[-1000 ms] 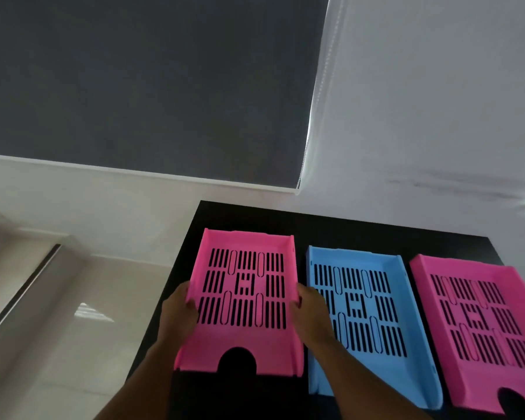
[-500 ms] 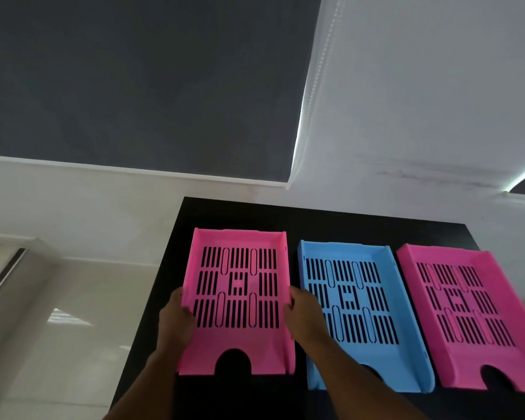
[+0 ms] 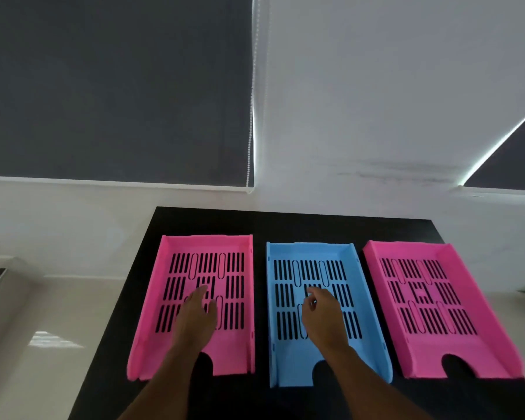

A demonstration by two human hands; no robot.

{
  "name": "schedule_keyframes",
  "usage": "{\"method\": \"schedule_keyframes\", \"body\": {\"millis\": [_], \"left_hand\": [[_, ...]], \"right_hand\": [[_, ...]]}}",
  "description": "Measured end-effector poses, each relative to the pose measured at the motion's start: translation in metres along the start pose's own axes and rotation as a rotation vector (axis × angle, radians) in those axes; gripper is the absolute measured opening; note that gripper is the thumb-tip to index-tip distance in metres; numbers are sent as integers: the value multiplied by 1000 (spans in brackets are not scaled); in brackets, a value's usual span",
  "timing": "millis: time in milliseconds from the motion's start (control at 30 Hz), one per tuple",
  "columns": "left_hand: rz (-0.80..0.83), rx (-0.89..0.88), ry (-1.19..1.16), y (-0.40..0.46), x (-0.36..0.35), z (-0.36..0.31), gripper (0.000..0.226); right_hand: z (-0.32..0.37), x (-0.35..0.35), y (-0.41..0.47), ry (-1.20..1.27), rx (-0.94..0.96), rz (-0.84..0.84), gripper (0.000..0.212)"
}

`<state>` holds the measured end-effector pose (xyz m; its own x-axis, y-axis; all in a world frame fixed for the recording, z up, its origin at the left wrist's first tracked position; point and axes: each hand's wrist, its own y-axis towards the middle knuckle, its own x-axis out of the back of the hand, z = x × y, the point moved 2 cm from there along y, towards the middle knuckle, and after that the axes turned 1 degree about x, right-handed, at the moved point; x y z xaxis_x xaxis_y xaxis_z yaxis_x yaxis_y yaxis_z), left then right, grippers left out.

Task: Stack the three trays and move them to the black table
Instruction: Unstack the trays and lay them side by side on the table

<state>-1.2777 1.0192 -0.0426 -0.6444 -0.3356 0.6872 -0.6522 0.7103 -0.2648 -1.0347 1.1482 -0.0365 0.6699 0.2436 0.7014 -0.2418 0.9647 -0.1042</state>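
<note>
I see three slotted letter trays side by side on the black table (image 3: 285, 225), none stacked; the left pink tray (image 3: 243, 338) sits by the table's left edge, the blue tray (image 3: 361, 298) in the middle, the right pink tray (image 3: 473, 338) toward the right edge, its near right corner close to that edge; narrow strips of black top show between neighbours, so they lie apart; each tray has its notched open end toward the near edge and its closed end toward the far edge; apart from my hands, nothing lies in any of them, and the dark table shows through the slots; my left hand (image 3: 196, 316) is over the floor of the left pink tray, fingers spread loosely and flat, gripping nothing; whether the palm touches the plastic I cannot tell; my right hand (image 3: 323, 313) hovers in the blue tray, fingers loosely curled and not closed on anything; both forearms cross the near edge of the table; behind the table a white wall (image 3: 376, 101) and a dark roller blind (image 3: 115, 86) with a bead cord (image 3: 250, 140).
</note>
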Motion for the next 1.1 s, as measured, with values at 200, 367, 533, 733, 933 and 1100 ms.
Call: {"method": "schedule_keyframes", "body": {"millis": [200, 367, 533, 733, 933, 1100], "left_hand": [[166, -27, -48, -24, -64, -58, 59], [159, -13, -54, -36, -91, -75, 73], [134, -4, -22, -40, -98, -75, 73], [130, 4, -3, -46, -106, -77, 64], [153, -15, 29, -48, -107, -81, 58], [148, -13, 29, -49, -108, -81, 57]], "right_hand": [[-60, 59, 7, -126, -82, -102, 43], [-108, 99, 7, -313, -203, -181, 60], [-147, 107, 4, -162, -395, 9, 90], [-152, 92, 7, 21, -323, 41, 54], [-145, 87, 6, 40, -248, 29, 13], [-144, 84, 8, 8, -216, 45, 10]]}}
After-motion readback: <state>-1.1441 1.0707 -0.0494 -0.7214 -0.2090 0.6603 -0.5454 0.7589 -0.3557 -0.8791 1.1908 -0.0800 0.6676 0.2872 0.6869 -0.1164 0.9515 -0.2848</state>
